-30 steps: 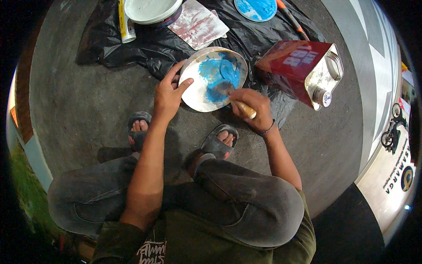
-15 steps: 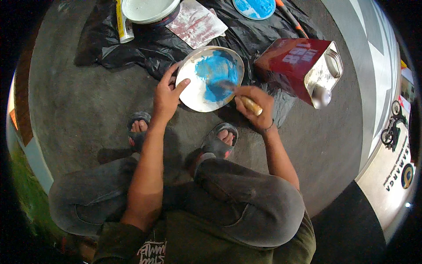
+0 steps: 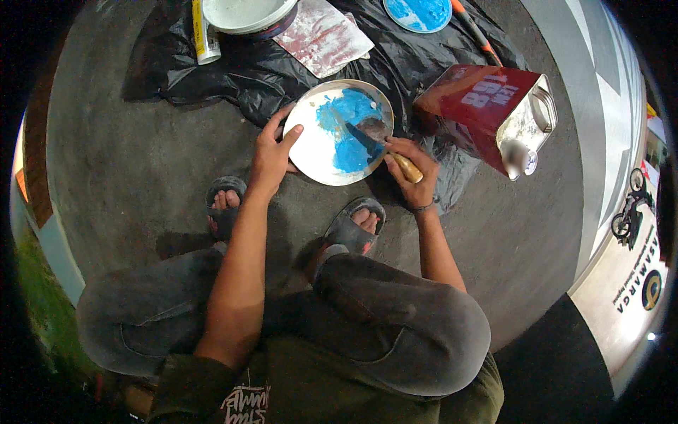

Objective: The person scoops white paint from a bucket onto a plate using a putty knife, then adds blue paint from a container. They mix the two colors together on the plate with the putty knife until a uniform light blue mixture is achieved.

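A round, shallow white dish (image 3: pixel 305 150) sits between my hands, smeared with thick blue paste (image 3: pixel 353 106) over its middle and right part. My left hand (image 3: pixel 270 159) grips its left rim, thumb on top and the other fingers partly hidden underneath. In my right hand (image 3: pixel 417 173) is a putty knife (image 3: pixel 406 168) with a yellowish wooden handle. Its broad blade rests in the paste near the dish's right side, and blue shows along the blade.
Black plastic sheeting (image 3: pixel 233 83) covers the ground ahead, bearing a white tub (image 3: pixel 247 15), a yellow-and-silver tube (image 3: pixel 205 42), stained sheets (image 3: pixel 321 39), a blue-smeared lid (image 3: pixel 419 13) and an orange-and-black rod (image 3: pixel 477 32). A red metal can (image 3: pixel 473 102) lies to the right.
The putty knife's blade, blurred before, now shows sharply, turned more face-up and nearer the dish's right rim. The blue paste has a changed outline. My left hand keeps its hold.
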`<state>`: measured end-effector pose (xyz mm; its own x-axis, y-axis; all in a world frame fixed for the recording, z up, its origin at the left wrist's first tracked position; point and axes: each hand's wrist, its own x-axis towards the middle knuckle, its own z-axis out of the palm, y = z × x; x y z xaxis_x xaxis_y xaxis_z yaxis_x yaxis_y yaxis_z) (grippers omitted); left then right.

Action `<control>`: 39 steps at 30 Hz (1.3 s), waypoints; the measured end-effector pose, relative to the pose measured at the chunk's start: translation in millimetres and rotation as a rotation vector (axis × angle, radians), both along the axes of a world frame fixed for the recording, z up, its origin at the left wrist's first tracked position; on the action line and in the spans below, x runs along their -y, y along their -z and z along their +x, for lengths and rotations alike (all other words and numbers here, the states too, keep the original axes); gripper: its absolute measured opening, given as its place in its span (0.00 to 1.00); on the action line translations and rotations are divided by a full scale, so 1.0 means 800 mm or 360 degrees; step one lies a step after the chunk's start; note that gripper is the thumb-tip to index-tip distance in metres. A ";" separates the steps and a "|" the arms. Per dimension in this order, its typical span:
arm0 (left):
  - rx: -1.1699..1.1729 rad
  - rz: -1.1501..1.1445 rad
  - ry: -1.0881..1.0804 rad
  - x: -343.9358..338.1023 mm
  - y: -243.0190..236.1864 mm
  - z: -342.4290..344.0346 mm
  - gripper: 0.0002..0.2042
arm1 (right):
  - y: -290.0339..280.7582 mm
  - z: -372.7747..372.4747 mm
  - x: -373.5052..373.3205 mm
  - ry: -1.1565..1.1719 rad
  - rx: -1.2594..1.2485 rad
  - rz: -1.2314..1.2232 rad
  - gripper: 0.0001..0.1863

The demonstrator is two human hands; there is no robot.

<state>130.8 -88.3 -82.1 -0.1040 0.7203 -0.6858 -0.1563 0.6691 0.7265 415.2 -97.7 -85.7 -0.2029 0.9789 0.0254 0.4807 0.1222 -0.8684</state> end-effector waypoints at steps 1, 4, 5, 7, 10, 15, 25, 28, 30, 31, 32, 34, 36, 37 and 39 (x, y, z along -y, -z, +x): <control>-0.0005 0.0007 0.0050 0.004 0.003 -0.003 0.26 | -0.001 0.000 0.006 0.0002 0.0018 -0.0006 0.12; 0.0059 -0.0005 0.0019 0.003 0.005 -0.004 0.27 | -0.012 -0.002 0.021 0.0043 0.0025 -0.0017 0.12; 0.0058 0.0004 0.0007 0.002 0.004 -0.003 0.27 | -0.011 -0.002 0.029 0.0093 0.0000 -0.0034 0.11; 0.0057 0.0023 -0.0017 0.002 0.002 -0.001 0.26 | -0.012 -0.003 0.044 0.0205 -0.0026 -0.0070 0.11; 0.0054 -0.0011 -0.0075 0.006 0.001 0.003 0.26 | -0.021 -0.022 0.062 0.0421 -0.0053 -0.0162 0.10; 0.0079 0.0014 -0.0103 0.008 -0.002 0.009 0.27 | -0.035 -0.054 0.063 0.0714 -0.0210 -0.0163 0.10; 0.0040 0.0030 -0.0036 0.004 -0.008 0.008 0.30 | -0.046 -0.047 0.036 0.0454 0.0097 -0.0071 0.13; 0.0001 0.0125 0.0035 -0.002 -0.014 0.013 0.31 | -0.058 -0.039 -0.004 0.0150 0.0141 0.0160 0.16; -0.0068 0.0118 0.0085 -0.002 -0.013 0.008 0.31 | -0.068 -0.043 -0.037 -0.0125 0.0201 0.0342 0.17; -0.0106 0.0119 0.0106 -0.002 -0.012 0.005 0.30 | -0.067 -0.045 -0.046 -0.0210 0.0194 0.0333 0.18; -0.0076 0.0128 0.0091 -0.003 -0.012 0.007 0.30 | -0.062 -0.043 -0.057 -0.0248 0.0222 0.0354 0.18; -0.0018 0.0149 0.0063 -0.004 -0.011 0.009 0.30 | -0.049 -0.034 -0.070 -0.0324 0.0275 0.0399 0.18; -0.0049 0.0104 0.0085 -0.004 -0.011 0.009 0.30 | -0.036 -0.022 -0.066 -0.0330 0.0269 0.0361 0.17; -0.0068 0.0077 0.0094 -0.002 -0.011 0.008 0.30 | -0.029 -0.015 -0.060 -0.0319 0.0273 0.0340 0.17; 0.0017 0.0100 0.0024 0.002 -0.008 0.008 0.30 | -0.019 -0.010 -0.042 -0.0274 0.0288 0.0277 0.16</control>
